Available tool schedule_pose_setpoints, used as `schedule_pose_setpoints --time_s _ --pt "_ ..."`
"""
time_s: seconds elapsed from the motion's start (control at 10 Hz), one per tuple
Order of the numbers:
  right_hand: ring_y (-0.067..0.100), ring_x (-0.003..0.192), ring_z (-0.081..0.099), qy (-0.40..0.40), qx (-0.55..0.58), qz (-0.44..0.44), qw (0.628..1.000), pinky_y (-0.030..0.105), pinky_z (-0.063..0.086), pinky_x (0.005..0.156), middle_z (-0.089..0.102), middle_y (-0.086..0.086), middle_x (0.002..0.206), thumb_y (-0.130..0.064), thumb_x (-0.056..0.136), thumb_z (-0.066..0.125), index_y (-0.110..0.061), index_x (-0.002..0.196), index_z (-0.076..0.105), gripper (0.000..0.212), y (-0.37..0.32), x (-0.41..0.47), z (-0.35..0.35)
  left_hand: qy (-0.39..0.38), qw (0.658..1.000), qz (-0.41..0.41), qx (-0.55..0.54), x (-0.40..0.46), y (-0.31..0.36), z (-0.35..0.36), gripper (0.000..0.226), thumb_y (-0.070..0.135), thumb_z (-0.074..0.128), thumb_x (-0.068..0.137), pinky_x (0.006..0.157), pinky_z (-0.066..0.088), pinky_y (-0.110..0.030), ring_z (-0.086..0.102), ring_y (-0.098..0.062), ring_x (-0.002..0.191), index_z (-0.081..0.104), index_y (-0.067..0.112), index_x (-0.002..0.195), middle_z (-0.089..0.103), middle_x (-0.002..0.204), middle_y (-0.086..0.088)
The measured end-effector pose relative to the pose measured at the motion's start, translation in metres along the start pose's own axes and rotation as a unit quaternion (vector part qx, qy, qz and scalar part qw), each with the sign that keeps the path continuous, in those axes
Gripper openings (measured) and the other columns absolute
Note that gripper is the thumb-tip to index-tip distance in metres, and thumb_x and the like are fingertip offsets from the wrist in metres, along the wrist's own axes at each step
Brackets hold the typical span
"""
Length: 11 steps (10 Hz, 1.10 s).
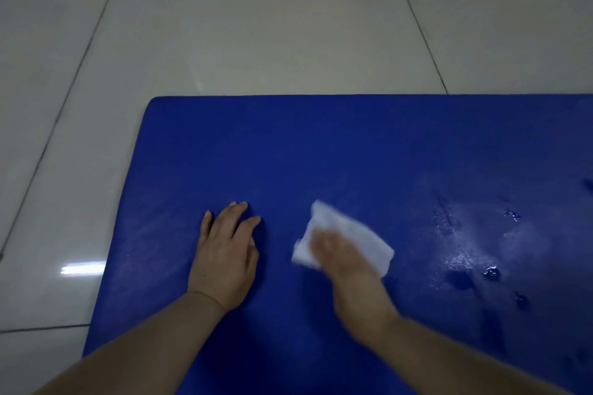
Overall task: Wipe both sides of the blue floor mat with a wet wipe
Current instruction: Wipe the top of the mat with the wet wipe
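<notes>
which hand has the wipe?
The right hand, motion-blurred, presses the white wet wipe onto the blue floor mat. The left hand lies flat on the mat with fingers spread, holding nothing.

Left hand lies flat, fingers spread; right hand, blurred, presses down, grip unclear.

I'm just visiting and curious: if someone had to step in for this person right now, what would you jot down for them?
Left hand: flat, fingers straight, pressing the blue foam floor mat steady.
Right hand: blurred, pressing the white wet wipe onto the mat's middle.
Mat lies flat on the pale tiled floor.
Done: the mat's right part shines wet, with droplets.
Left: the left and far parts look dry; whether the underside has been wiped cannot be told.
</notes>
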State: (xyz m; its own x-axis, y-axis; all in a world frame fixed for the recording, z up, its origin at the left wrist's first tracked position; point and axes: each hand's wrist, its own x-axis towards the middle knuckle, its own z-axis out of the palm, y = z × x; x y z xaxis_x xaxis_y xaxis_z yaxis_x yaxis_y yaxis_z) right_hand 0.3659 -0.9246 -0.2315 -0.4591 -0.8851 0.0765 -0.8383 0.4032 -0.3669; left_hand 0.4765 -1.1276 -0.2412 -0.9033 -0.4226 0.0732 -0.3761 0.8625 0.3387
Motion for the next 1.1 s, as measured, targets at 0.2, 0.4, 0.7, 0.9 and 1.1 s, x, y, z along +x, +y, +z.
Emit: schedule_pose_setpoints --time_s 0.2,0.4,0.7,0.9,1.1 --pt "-0.033 0.123 0.000 0.021 -0.055 0.043 0.997 0.002 0.006 0.107 0.000 -0.063 0.127 -0.071 0.076 -0.013 -0.034 0.134 0.026 0.079 0.069 -0.001 -0.018 0.015 1.000 0.007 0.000 0.000 0.000 0.001 0.039 0.015 0.037 0.087 0.110 0.024 -0.057 0.046 -0.032 0.127 0.060 0.006 0.117 0.051 0.133 -0.016" --pt "0.000 0.135 0.034 -0.045 0.066 0.075 0.994 0.016 0.019 0.114 0.038 -0.016 0.148 -0.027 0.105 0.033 -0.016 0.148 0.027 0.044 0.000 -0.016 -0.003 0.021 1.000 0.006 0.017 -0.002 0.001 0.003 0.044 0.021 0.029 0.089 0.108 0.027 -0.057 0.046 -0.031 0.126 0.060 0.005 0.116 0.051 0.132 -0.016" --pt "0.034 0.144 -0.012 -0.032 -0.105 0.163 0.980 0.033 -0.001 0.118 -0.019 0.027 0.149 -0.009 0.093 0.048 -0.019 0.142 0.042 0.050 -0.002 -0.020 -0.010 0.016 0.996 0.090 0.008 -0.048 0.004 -0.003 0.040 0.018 0.031 0.090 0.116 0.018 -0.049 0.041 -0.024 0.129 0.060 0.011 0.118 0.047 0.136 -0.011" --pt "0.013 0.145 -0.015 -0.173 -0.174 0.103 0.964 0.025 -0.004 0.117 -0.003 0.001 0.154 -0.018 0.095 0.022 -0.029 0.145 0.021 0.052 0.000 -0.050 0.014 -0.021 0.994 0.105 0.009 -0.063 -0.002 -0.003 0.037 0.019 0.034 0.089 0.113 0.018 -0.047 0.039 -0.023 0.131 0.050 0.016 0.122 0.045 0.136 -0.010" --pt "0.029 0.140 0.027 0.000 -0.059 0.257 0.965 0.033 0.026 0.112 0.028 0.009 0.153 0.011 0.084 0.039 -0.004 0.142 0.036 0.060 0.005 0.045 -0.024 -0.032 0.994 0.105 0.004 -0.065 -0.003 -0.002 0.036 0.020 0.034 0.090 0.112 0.019 -0.046 0.038 -0.022 0.132 0.046 0.018 0.124 0.045 0.137 -0.009"
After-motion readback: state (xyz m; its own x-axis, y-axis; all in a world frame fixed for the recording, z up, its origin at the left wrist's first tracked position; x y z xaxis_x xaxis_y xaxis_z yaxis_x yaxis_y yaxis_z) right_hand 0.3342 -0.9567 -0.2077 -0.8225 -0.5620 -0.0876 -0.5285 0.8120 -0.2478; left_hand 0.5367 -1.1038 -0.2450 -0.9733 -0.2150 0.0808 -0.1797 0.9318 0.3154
